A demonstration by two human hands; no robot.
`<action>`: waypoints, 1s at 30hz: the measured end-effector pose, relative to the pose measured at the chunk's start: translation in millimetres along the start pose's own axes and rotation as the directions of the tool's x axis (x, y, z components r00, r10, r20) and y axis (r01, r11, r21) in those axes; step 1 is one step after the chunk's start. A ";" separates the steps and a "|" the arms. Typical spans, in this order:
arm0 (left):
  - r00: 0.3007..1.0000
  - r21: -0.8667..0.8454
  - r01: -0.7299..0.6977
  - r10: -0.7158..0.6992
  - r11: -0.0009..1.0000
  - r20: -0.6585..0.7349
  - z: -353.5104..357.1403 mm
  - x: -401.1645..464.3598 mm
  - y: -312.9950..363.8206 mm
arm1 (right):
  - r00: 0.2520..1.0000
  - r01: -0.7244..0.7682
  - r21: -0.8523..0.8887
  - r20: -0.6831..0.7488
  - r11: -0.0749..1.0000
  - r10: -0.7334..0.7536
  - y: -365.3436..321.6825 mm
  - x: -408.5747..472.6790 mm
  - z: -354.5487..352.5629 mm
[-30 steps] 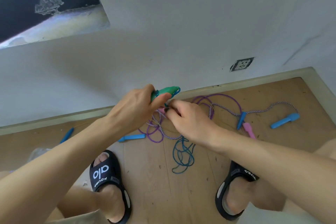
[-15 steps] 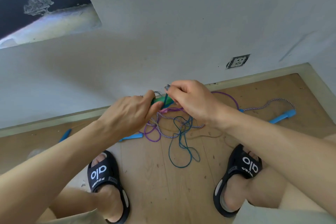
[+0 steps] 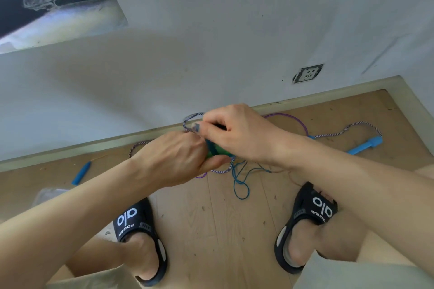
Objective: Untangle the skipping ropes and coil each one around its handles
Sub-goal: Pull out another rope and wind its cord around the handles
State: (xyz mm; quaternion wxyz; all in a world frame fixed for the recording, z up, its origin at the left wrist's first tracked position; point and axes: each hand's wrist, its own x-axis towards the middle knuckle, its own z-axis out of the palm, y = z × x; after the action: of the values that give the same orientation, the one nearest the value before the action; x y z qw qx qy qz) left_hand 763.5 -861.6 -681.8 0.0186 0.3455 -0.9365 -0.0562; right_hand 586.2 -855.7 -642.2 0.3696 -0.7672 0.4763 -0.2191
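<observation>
Above the wooden plank floor (image 3: 211, 218), the left hand (image 3: 173, 159) grips the green plastic skipping-rope handle (image 3: 215, 150), its fingers curled around it. The right hand (image 3: 237, 134) pinches the thin teal cord (image 3: 239, 183) just above that handle; the cord's loops hang below. A striped purple-white rope (image 3: 352, 128) and a blue plastic handle (image 3: 365, 145) lie right of the green handle.

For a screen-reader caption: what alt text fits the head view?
Two hands work above a wooden floor: the left hand grips green handles while the right hand pinches blue cord at them. Tangled ropes and blue handles lie on the floor beyond two black sandals.
</observation>
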 end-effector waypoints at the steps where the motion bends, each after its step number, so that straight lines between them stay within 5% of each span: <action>1: 0.999 0.029 0.013 -0.012 0.999 -0.042 -3.7 0.8 2.1 | 0.999 -0.035 0.015 -0.021 0.999 0.035 3.7 3.6 -1.9; 6: 0.994 0.074 0.025 -0.017 0.997 -0.105 -18.8 0.1 5.8 | 0.979 -0.204 0.172 0.053 0.964 0.197 26.0 15.2 -8.0; 14: 0.994 -0.023 0.033 -0.035 0.999 -0.101 -38.1 -6.5 8.3 | 0.927 -0.333 0.409 0.306 0.850 0.216 39.5 12.4 0.0; 24: 0.992 -0.469 0.077 -0.115 0.880 -0.053 -44.5 -10.7 11.9 | 0.910 -0.377 0.414 0.331 0.829 0.249 32.9 -5.0 13.9; 27: 0.978 -0.672 0.186 -0.198 0.717 0.060 -41.6 -8.6 13.2 | 0.892 -0.451 0.386 0.206 0.804 0.402 32.1 -1.8 27.8; 30: 0.934 -0.906 0.327 -0.238 0.271 0.266 -38.0 -6.0 9.4 | 0.873 -0.478 0.379 0.107 0.792 0.476 35.0 4.3 34.3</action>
State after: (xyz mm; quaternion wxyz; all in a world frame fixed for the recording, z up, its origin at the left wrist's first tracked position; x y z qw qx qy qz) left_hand 764.8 -854.1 -642.9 0.1684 0.4283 -0.6526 -0.6019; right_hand 591.9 -856.8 -691.0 0.5609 -0.5324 0.5990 -0.2078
